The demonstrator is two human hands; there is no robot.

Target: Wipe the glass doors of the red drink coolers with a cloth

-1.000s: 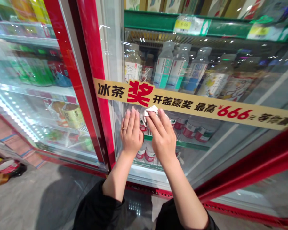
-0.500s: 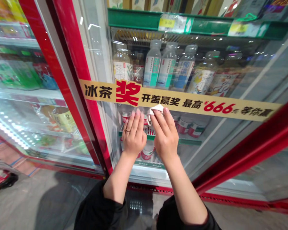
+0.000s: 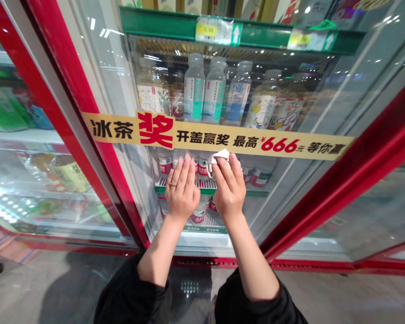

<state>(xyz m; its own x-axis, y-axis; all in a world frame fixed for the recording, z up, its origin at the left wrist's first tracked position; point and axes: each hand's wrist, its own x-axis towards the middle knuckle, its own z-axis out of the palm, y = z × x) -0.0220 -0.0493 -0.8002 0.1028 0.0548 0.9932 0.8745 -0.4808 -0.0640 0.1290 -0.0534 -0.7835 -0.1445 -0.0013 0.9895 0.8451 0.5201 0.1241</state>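
My left hand [image 3: 183,193] lies flat on the glass door [image 3: 121,189] of a fridge, its fingers stretched out and a ring on one of them. Beside it, my right hand [image 3: 230,191] presses a crumpled white cloth [image 3: 219,157] to the same pane. The cloth shows around the fingertips; the rest is hidden under the hand. Both hands sit just below a yellow banner sticker [image 3: 219,140] with black and red lettering that crosses the glass.
Behind the pane stand soda bottles [image 3: 194,90] and other drinks on shelves with a green price strip [image 3: 162,24]. Red frames [image 3: 344,180] border the door. To the left is another fridge [image 3: 54,135] with packaged goods. Grey floor tiles [image 3: 70,279] lie below.
The view has shifted, so the fridge appears further left. Against the glass, both hands have slid somewhat to the right, with the cloth still under my right hand.
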